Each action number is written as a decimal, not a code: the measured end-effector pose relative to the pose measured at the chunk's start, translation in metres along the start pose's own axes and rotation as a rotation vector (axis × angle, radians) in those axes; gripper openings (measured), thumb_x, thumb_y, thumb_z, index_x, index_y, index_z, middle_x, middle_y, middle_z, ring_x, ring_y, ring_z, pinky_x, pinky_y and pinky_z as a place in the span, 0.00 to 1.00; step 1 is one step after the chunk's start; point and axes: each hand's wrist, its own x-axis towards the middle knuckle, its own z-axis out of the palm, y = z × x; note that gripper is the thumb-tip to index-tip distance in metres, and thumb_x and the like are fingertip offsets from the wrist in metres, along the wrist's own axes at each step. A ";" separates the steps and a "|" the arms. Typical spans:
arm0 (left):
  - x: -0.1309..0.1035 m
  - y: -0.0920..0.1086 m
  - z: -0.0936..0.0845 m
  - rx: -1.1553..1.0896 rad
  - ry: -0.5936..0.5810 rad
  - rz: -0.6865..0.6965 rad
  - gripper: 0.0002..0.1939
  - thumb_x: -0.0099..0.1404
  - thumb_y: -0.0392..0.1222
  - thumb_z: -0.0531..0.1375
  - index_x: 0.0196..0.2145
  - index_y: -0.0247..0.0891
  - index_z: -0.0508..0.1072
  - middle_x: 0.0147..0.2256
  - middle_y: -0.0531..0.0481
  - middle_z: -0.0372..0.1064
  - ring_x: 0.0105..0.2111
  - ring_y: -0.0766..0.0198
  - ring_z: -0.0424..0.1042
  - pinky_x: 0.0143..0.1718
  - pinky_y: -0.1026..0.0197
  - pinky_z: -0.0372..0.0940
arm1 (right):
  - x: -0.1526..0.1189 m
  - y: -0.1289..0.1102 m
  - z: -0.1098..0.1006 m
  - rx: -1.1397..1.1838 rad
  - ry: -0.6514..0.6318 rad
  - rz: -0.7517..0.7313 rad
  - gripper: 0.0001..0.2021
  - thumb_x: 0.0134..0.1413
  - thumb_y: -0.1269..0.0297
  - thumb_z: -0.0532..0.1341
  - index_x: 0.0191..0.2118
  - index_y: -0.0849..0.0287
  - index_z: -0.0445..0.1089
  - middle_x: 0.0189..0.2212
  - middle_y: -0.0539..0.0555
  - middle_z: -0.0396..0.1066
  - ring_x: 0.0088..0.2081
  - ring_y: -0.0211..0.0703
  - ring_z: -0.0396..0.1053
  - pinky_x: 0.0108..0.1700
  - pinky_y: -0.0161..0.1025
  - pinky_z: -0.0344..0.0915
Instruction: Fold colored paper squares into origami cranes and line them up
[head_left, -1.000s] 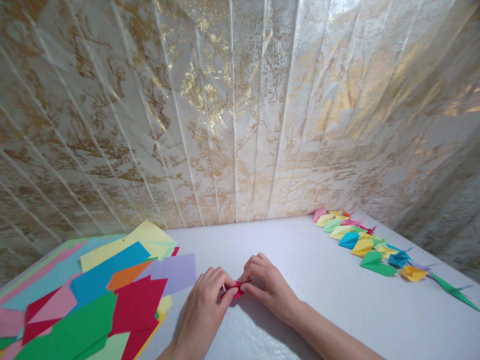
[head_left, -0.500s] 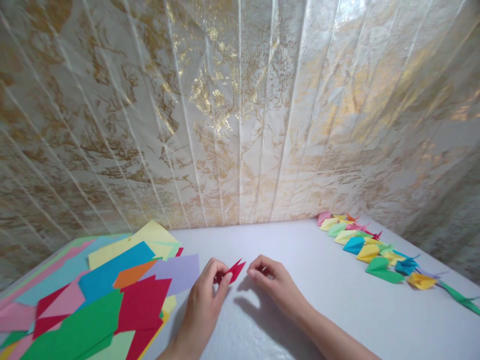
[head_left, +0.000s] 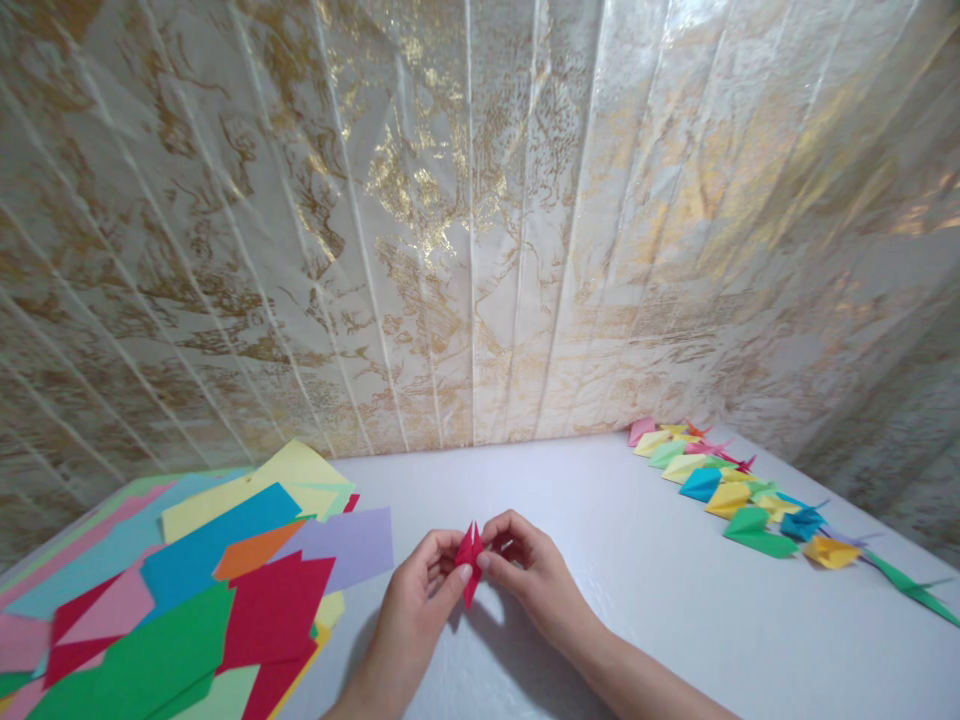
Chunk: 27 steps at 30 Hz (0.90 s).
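A small red folded paper (head_left: 469, 556), slim and diamond-shaped with a split upper tip, is held upright over the white table (head_left: 600, 640). My left hand (head_left: 427, 585) pinches its left side between thumb and fingers. From the other side, my right hand (head_left: 525, 565) closes thumb and forefinger on its right edge. The fingers hide part of the paper's sides.
Loose coloured sheets (head_left: 180, 640) overlap in a pile on the left. Along the right side, several folded paper cranes (head_left: 757, 533) in green, yellow, blue and pink lie in rows. A gold-patterned curtain (head_left: 465, 250) hangs behind the table.
The red folded paper has turned from slanting right to standing upright. My right hand, apart from it before, has moved left and now grips its right edge.
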 end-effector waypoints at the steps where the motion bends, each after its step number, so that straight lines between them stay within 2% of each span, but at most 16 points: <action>1: 0.001 0.000 0.000 -0.018 -0.006 -0.010 0.13 0.62 0.48 0.62 0.40 0.38 0.73 0.38 0.46 0.75 0.42 0.53 0.74 0.45 0.57 0.66 | 0.000 0.002 0.001 0.040 -0.012 0.021 0.11 0.48 0.58 0.69 0.34 0.57 0.72 0.28 0.50 0.71 0.29 0.41 0.65 0.35 0.40 0.60; 6: 0.001 -0.002 0.000 0.010 -0.028 -0.033 0.12 0.60 0.50 0.65 0.34 0.38 0.74 0.31 0.50 0.74 0.33 0.57 0.73 0.36 0.61 0.65 | 0.001 0.008 0.002 0.088 -0.022 0.050 0.14 0.48 0.54 0.70 0.28 0.60 0.71 0.24 0.51 0.71 0.27 0.40 0.64 0.34 0.39 0.59; 10: 0.002 -0.005 -0.003 0.072 -0.045 -0.047 0.13 0.60 0.51 0.64 0.29 0.38 0.74 0.26 0.53 0.70 0.28 0.62 0.69 0.31 0.64 0.61 | 0.000 0.006 0.002 0.066 -0.034 0.072 0.17 0.48 0.51 0.70 0.27 0.60 0.70 0.23 0.51 0.70 0.26 0.39 0.63 0.33 0.38 0.57; 18: 0.007 -0.012 -0.009 0.042 -0.013 -0.033 0.14 0.56 0.51 0.66 0.23 0.38 0.75 0.26 0.54 0.68 0.29 0.62 0.68 0.33 0.64 0.61 | -0.003 -0.001 0.000 0.000 -0.091 0.028 0.13 0.52 0.55 0.66 0.30 0.59 0.69 0.25 0.50 0.69 0.28 0.39 0.65 0.34 0.38 0.60; 23: 0.008 -0.011 -0.010 0.030 -0.004 -0.028 0.14 0.55 0.51 0.68 0.23 0.38 0.78 0.27 0.53 0.69 0.30 0.61 0.69 0.34 0.64 0.62 | -0.002 -0.004 -0.004 -0.127 -0.087 -0.023 0.09 0.54 0.60 0.64 0.30 0.59 0.70 0.26 0.51 0.71 0.29 0.39 0.64 0.35 0.38 0.60; 27: 0.009 -0.014 -0.010 0.008 0.015 -0.022 0.14 0.55 0.51 0.68 0.23 0.38 0.78 0.26 0.53 0.69 0.29 0.62 0.68 0.33 0.64 0.62 | -0.002 -0.005 -0.004 -0.143 -0.077 -0.043 0.08 0.55 0.60 0.63 0.29 0.59 0.69 0.26 0.50 0.69 0.29 0.40 0.63 0.34 0.38 0.59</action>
